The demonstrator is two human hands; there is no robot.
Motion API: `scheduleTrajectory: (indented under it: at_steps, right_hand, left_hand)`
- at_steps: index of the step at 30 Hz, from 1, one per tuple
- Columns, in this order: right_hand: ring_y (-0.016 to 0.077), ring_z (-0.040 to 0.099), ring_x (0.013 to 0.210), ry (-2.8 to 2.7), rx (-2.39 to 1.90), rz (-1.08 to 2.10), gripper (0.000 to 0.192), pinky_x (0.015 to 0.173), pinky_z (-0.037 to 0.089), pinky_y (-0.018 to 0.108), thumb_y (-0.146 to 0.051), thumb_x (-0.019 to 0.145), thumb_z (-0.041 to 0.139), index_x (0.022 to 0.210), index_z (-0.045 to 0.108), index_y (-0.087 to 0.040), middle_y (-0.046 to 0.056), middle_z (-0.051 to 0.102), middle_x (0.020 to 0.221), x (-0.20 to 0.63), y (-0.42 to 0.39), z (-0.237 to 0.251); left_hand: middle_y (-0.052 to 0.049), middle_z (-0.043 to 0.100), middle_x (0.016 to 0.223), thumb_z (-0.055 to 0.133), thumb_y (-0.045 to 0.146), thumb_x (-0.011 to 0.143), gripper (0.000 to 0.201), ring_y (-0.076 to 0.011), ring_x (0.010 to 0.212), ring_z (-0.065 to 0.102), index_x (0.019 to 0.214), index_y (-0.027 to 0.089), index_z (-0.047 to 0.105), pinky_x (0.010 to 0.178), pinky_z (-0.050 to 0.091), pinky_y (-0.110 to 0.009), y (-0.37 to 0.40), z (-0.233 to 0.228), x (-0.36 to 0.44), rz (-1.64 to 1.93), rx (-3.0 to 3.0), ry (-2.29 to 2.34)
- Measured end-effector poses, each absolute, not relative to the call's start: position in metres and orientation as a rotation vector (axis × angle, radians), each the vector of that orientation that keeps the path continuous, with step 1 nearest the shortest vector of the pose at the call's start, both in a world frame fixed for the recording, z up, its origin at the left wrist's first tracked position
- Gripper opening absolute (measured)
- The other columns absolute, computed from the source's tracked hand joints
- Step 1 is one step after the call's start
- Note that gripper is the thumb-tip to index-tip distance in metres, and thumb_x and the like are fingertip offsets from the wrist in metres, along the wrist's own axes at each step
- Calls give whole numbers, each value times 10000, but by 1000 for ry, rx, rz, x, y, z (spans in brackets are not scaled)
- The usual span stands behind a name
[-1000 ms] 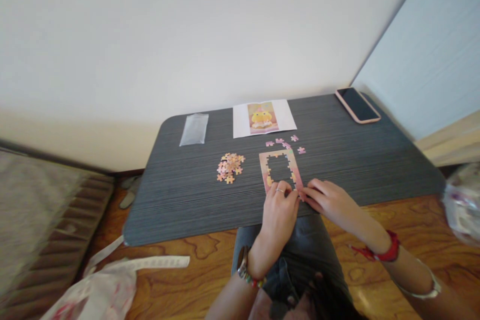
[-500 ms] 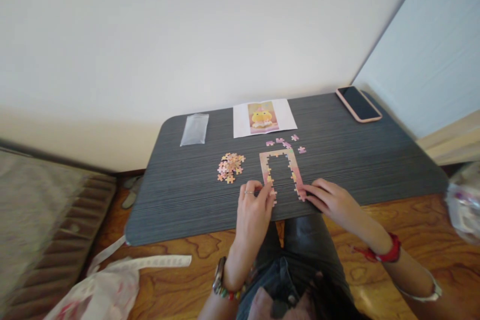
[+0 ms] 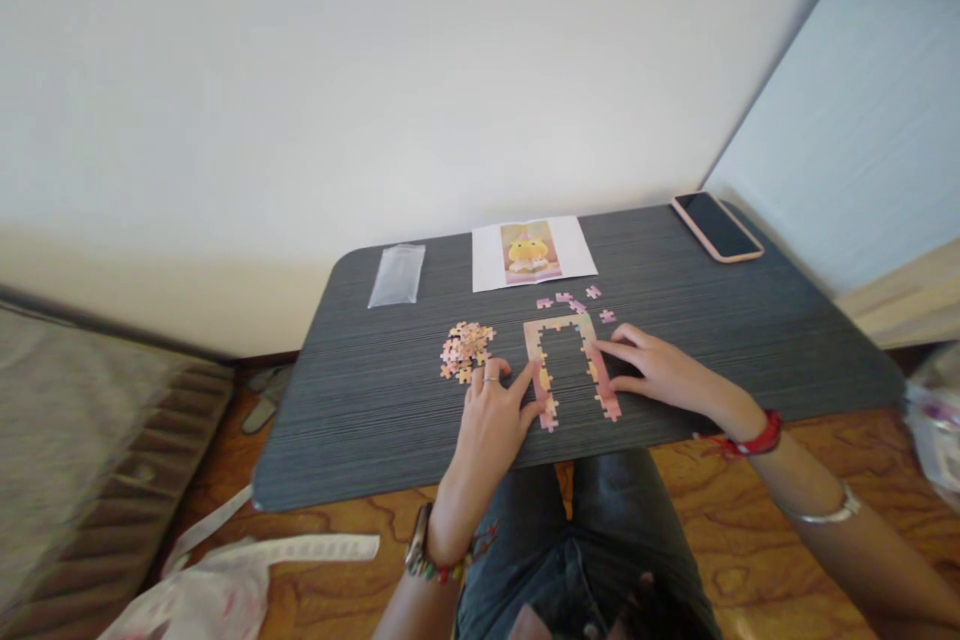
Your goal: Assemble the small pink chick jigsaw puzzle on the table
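A partly built pink and yellow puzzle frame (image 3: 559,326) lies on the dark striped table (image 3: 720,330), with its near side not closed. My left hand (image 3: 491,415) rests flat at the frame's left strip, fingertips touching it. My right hand (image 3: 656,370) lies on the right strip, fingers spread and pressing along it. A heap of loose puzzle pieces (image 3: 465,348) sits just left of the frame, close to my left hand. A few single pink pieces (image 3: 574,300) lie beyond the frame's far edge. Neither hand visibly holds a piece.
A printed picture sheet (image 3: 532,253) with a yellow figure lies at the table's far edge, a clear plastic bag (image 3: 397,275) to its left. A phone (image 3: 716,227) lies at the far right corner. A white bag (image 3: 225,585) sits on the wooden floor at left.
My left hand slid left from the frame's near edge to its left strip. My right hand moved forward from the near right corner onto the right strip. The frame's near side now shows a gap.
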State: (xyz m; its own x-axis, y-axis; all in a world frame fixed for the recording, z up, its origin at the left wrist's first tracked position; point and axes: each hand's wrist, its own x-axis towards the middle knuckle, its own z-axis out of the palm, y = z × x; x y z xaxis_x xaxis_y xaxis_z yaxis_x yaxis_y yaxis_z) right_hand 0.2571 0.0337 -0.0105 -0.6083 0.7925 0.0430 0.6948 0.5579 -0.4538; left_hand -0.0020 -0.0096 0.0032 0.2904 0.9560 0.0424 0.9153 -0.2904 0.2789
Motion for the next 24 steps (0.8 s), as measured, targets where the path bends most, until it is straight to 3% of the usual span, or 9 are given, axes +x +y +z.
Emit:
scheduleTrajectory:
  at_steps: [24]
  right_hand:
    - [199, 565, 924, -2469, -1247, 624, 446, 827, 470, 361, -373, 825, 552, 1243, 514, -223, 70, 534, 1028, 259, 42, -13]
  left_hand:
    - [-62, 452, 992, 594, 321, 792, 405, -208, 924, 466, 1192, 275, 552, 853, 443, -399, -6, 0, -3, 400, 2369, 1744]
